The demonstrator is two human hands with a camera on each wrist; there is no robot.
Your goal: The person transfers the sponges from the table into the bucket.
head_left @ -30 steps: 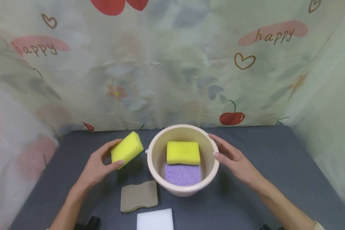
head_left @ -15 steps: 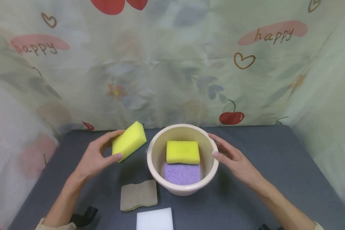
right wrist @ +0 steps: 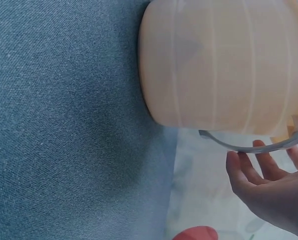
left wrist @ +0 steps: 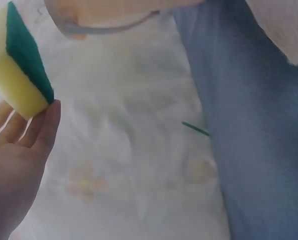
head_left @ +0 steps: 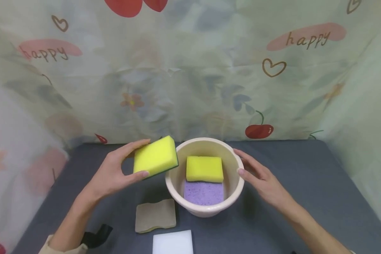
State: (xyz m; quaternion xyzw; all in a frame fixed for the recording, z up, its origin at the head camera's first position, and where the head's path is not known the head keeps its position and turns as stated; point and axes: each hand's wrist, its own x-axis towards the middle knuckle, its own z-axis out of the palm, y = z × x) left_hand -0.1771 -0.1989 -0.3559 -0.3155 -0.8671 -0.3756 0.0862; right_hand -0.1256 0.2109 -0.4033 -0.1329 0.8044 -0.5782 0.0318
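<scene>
My left hand (head_left: 115, 171) holds a yellow sponge (head_left: 157, 155) between thumb and fingers, raised at the bucket's left rim. The sponge's green scouring side shows in the left wrist view, where the hand (left wrist: 19, 160) grips its end. A cream bucket (head_left: 206, 212) stands upright, with another yellow sponge (head_left: 204, 169) and a speckled purple sponge (head_left: 204, 193) inside. At its right rim my right hand (head_left: 263, 180) holds the bucket, the thumb tip on the rim. In the right wrist view the fingers lie along the grey handle (right wrist: 254, 149), below the bucket wall (right wrist: 214, 65).
A grey-brown wavy-edged sponge (head_left: 155, 216) lies on the dark table (head_left: 304, 176) left of the bucket's front. Nearer me is a white block-shaped sponge (head_left: 173, 243), cut by the frame's lower edge. A patterned curtain (head_left: 190, 88) closes off the back and sides.
The left hand has lifted and moved right, bringing the yellow sponge from beside the bucket to overlap its left rim; the sponge has turned flatter. The right hand keeps its place at the bucket.
</scene>
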